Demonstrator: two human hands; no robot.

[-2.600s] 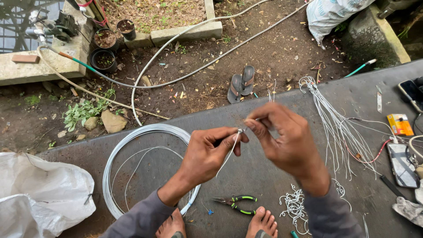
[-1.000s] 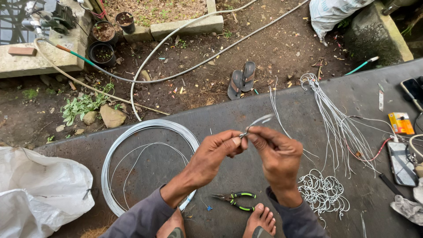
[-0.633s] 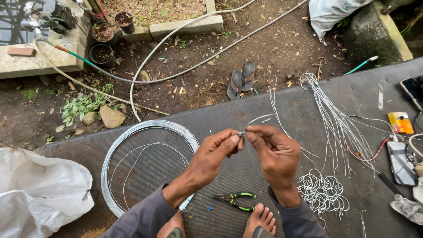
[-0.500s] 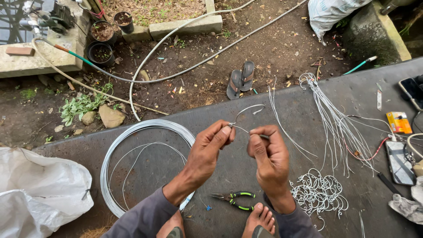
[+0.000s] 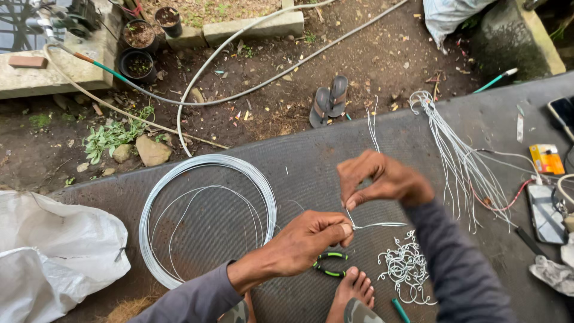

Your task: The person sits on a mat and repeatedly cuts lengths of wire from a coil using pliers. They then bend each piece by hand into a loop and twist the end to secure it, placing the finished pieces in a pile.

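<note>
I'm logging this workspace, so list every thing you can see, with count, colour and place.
wire coil: one, pale grey, on the dark mat, left
bent wire piece: one, silver, pinched in both hands
straight wire bundle: one, silver, mat, right
pile of wire loops: one, silver, mat, near the feet
pliers: one, green and black handles, under the left hand
sandals: one pair, grey, on the dirt
plant pots: three, black, upper left
hoses: several, grey and tan, across the dirt
white bag: one, lower left
phones: two, right edge
left hand: pinching wire
right hand: pinching wire
bare feet: two, bottom
</note>
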